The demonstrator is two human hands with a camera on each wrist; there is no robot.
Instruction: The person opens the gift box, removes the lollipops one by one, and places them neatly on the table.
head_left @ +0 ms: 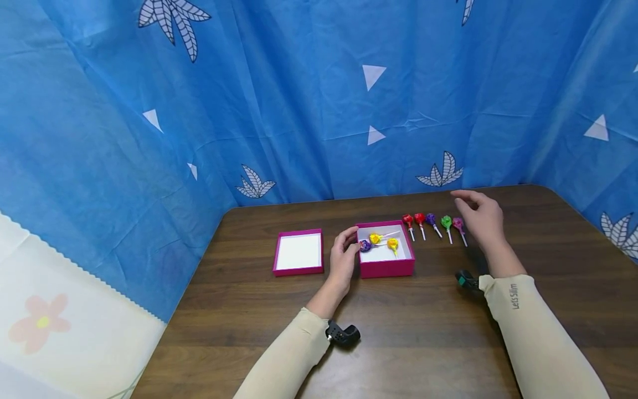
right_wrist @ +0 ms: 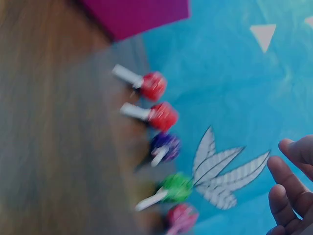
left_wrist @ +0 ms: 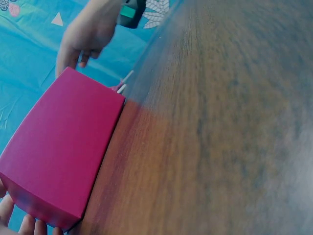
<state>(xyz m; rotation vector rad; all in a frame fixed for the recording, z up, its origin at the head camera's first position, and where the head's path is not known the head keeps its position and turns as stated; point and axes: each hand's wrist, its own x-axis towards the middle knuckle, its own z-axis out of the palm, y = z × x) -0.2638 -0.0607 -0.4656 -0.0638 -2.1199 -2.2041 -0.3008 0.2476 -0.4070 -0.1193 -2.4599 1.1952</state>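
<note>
My left hand [head_left: 343, 260] rests against the left side of a magenta box [head_left: 387, 269]. In the left wrist view its fingers [left_wrist: 27, 225] touch the outside of the box wall. Inside the box lie two yellow lollipops [head_left: 392, 245] and a purple lollipop [head_left: 365, 245]. My right hand [head_left: 482, 219] is raised just right of the lollipop row, with thumb and fingers apart and nothing between them. That row holds two red lollipops [head_left: 420, 218], a dark purple lollipop [head_left: 431, 220], a green lollipop [head_left: 446, 222] and a pink lollipop [head_left: 458, 224].
Left of the box lies its magenta-rimmed lid [head_left: 299, 252], white inside facing up. Everything stands on a brown wooden table [head_left: 408, 332]. A blue patterned curtain [head_left: 319, 111] hangs behind the table's far edge. A dark camera [head_left: 344, 334] sits at my left wrist.
</note>
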